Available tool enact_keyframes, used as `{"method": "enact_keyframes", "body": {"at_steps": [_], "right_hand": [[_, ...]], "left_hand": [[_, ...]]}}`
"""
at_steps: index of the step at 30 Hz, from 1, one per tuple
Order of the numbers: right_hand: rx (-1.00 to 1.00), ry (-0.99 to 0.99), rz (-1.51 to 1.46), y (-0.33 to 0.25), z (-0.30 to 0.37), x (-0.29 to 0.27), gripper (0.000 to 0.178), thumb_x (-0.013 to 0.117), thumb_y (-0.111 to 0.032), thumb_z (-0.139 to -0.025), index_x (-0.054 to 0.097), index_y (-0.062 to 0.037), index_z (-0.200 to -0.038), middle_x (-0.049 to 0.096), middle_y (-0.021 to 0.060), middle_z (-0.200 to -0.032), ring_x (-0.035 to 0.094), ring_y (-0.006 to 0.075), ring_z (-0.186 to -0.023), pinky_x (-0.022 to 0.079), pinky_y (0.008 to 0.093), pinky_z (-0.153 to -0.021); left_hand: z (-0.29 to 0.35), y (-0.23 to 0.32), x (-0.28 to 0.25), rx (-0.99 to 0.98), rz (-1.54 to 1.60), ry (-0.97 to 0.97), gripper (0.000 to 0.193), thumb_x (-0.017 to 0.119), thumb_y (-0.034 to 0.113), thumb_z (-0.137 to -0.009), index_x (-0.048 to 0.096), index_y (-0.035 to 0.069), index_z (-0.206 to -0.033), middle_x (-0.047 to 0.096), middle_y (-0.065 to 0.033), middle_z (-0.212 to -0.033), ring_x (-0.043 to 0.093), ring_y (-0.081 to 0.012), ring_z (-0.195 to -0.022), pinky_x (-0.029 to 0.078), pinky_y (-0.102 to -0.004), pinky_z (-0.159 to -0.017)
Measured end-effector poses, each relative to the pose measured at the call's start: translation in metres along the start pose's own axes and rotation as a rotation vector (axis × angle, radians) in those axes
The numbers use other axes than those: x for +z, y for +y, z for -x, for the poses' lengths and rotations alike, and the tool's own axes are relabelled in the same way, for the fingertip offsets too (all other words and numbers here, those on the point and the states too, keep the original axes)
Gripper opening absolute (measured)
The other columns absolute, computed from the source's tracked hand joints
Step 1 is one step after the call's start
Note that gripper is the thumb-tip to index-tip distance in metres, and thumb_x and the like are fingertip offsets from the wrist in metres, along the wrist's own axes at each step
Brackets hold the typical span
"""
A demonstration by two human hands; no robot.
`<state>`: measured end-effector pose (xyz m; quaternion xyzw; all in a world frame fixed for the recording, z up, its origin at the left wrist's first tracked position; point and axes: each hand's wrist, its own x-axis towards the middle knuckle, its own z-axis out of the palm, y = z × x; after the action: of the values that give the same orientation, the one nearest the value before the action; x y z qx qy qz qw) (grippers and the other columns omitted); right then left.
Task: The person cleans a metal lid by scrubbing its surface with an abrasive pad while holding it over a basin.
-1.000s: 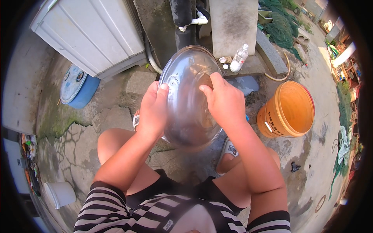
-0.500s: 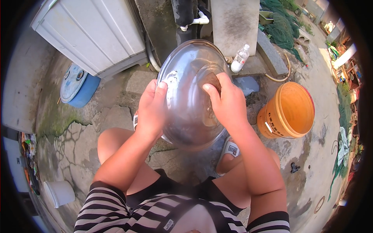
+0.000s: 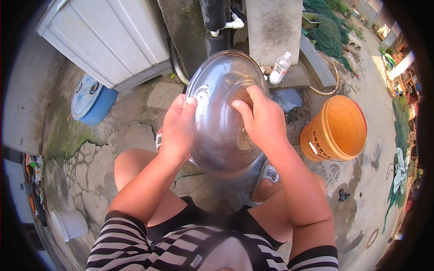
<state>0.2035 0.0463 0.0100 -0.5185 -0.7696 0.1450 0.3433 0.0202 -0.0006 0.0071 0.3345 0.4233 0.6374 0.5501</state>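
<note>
A shiny metal basin (image 3: 217, 135) is held up tilted between my knees, wet-looking, with rings on its surface. My left hand (image 3: 177, 128) grips its left rim, thumb on the near face and fingers mostly hidden. My right hand (image 3: 264, 117) is on the right part of the basin's face. Between its thumb and index finger shows a brown pad (image 3: 242, 95), mostly covered by the hand and pressed to the metal.
An orange bucket (image 3: 341, 128) stands open at right. Beyond the basin are a clear plastic bottle (image 3: 280, 68) and a stone slab (image 3: 274, 31). A blue drum (image 3: 97, 108) and white cabinet-like appliance (image 3: 104, 40) stand at left, a white bucket (image 3: 70, 225) nearer. The concrete ground (image 3: 86, 180) is cracked.
The basin has shifted slightly toward me and right. My right hand has slid a little left on its face, covering more of the brown pad. My left hand keeps its grip on the rim.
</note>
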Motion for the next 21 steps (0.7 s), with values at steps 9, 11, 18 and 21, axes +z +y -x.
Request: {"method": "enact_keyframes", "body": {"at_steps": [9,11,18,21], "right_hand": [[0.017,-0.055,0.026,0.0039,-0.0036,0.0,0.035,0.064,-0.037,-0.093,0.054,-0.0054,-0.105,0.069,0.0187,-0.084,0.066,0.0409,-0.076,0.051,0.0502,-0.067],[0.014,-0.013,0.046,0.0035,-0.0038,-0.0001,0.035,0.063,-0.036,-0.093,0.055,-0.0054,-0.107,0.068,0.0189,-0.083,0.066,0.041,-0.077,0.051,0.0503,-0.066],[0.052,-0.027,0.065,0.0039,-0.0044,-0.0045,0.034,0.063,-0.035,-0.093,0.055,-0.0053,-0.109,0.069,0.0184,-0.085,0.067,0.0405,-0.08,0.051,0.0495,-0.069],[-0.03,0.004,0.0,0.0074,-0.0041,-0.0073,0.034,0.064,-0.035,-0.093,0.056,-0.0056,-0.108,0.069,0.0183,-0.085,0.067,0.04,-0.081,0.052,0.0492,-0.07]], "left_hand": [[0.0003,0.0043,0.0064,-0.01,-0.05,0.041,0.02,0.043,0.019,-0.107,0.056,0.004,-0.105,0.063,-0.0019,-0.093,0.057,-0.0066,-0.08,0.049,-0.025,-0.074],[0.001,0.004,0.0069,0.0,-0.063,0.047,0.02,0.043,0.019,-0.107,0.057,0.005,-0.104,0.063,-0.0017,-0.093,0.057,-0.0065,-0.08,0.049,-0.0249,-0.074],[-0.0007,0.0016,0.0025,-0.016,-0.072,0.017,0.02,0.043,0.019,-0.107,0.057,0.005,-0.104,0.063,-0.0014,-0.093,0.056,-0.0063,-0.079,0.049,-0.0246,-0.074],[0.0005,0.0022,0.0029,-0.027,-0.059,-0.013,0.021,0.043,0.019,-0.107,0.057,0.004,-0.105,0.063,-0.0016,-0.094,0.057,-0.0062,-0.079,0.049,-0.0244,-0.074]]}}
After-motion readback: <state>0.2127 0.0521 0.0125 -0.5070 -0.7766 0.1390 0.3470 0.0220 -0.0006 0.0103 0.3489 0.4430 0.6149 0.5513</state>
